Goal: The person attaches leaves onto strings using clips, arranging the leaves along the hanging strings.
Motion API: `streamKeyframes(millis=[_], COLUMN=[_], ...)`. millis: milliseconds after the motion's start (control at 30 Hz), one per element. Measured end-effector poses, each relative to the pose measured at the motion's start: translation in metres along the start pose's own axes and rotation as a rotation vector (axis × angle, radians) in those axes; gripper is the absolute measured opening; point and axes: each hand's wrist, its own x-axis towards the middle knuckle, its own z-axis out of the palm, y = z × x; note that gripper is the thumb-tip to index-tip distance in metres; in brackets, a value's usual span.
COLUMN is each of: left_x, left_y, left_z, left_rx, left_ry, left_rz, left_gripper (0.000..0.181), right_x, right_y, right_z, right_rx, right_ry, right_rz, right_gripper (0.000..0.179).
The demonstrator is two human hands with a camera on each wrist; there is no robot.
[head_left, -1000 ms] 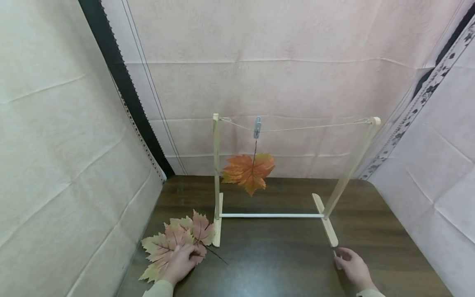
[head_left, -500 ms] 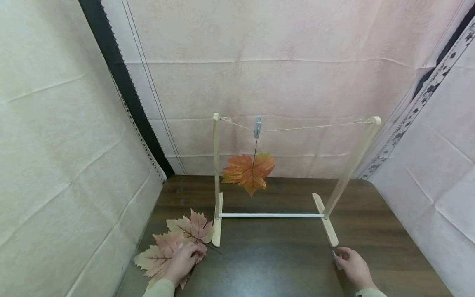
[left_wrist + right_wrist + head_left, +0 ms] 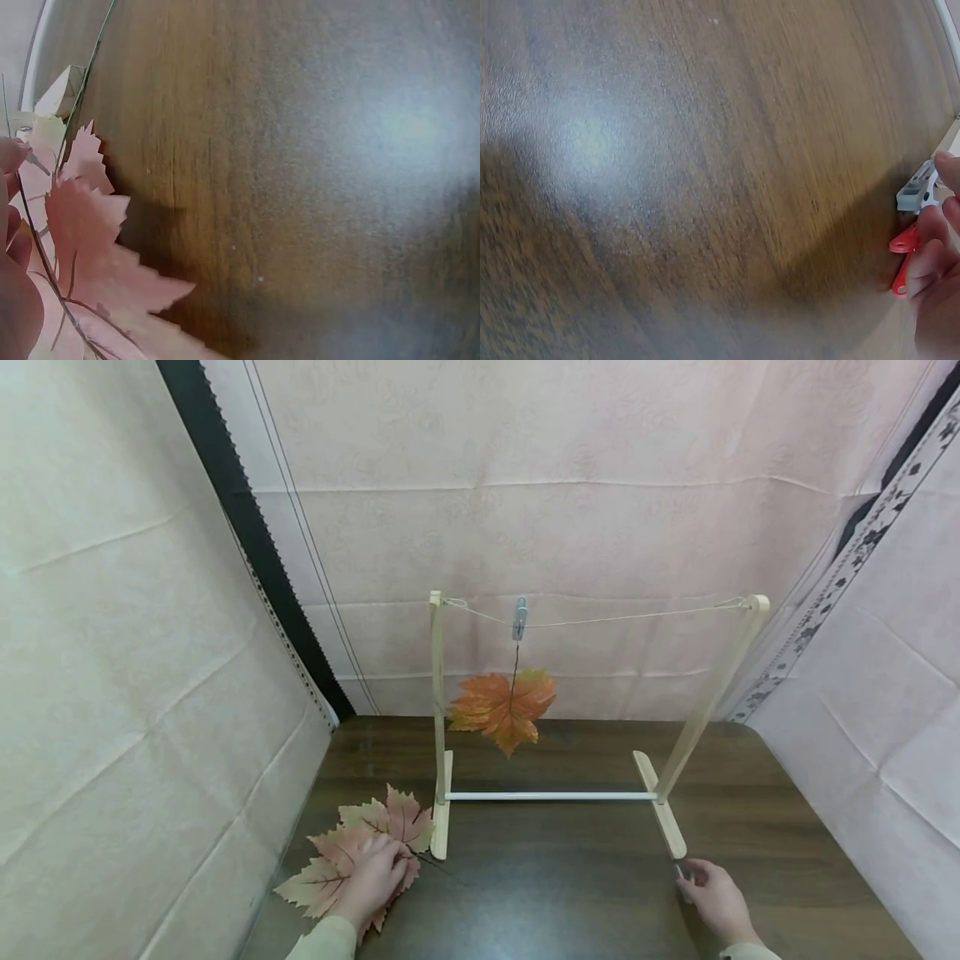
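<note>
the left hand [image 3: 372, 877] pinches a leaf stem [image 3: 39, 251] over the pale pink leaves [image 3: 322, 881], just beside the stand [image 3: 439, 702]. the right hand [image 3: 712, 900] grips a grey clothespin [image 3: 916, 191]; whether it also holds the red clothespin [image 3: 904, 240] cannot be told. ideally, one stem is separated, then held firmly, its end exposed.

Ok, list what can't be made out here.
Head view: how many pink leaves there are; they overlap, partly under the left hand.
Right wrist view: whether the gray clip and red clip touch; the right hand covers part of both.
Left wrist view: much of the left hand, cut off by the left edge.
</note>
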Motion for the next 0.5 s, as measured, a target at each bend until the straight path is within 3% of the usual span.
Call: streamKeyframes(millis=[233,500], left_x=[0.002,0.004], left_y=[-0.001,-0.001], left_z=[-0.004,-0.011], left_rx=[-0.008,0.02], left_ry=[0.009,0.074], left_rz=[-0.018,0.028], left_gripper=[0.009,0.001], right_x=[-0.002,-0.002], right_y=[-0.003,-0.003], right_z=[0.001,0.003], right_rx=[-0.013,-0.014], right_ry=[0.039,0.048], right_rz=[-0.046,-0.06], right_gripper=[0.043,0.049])
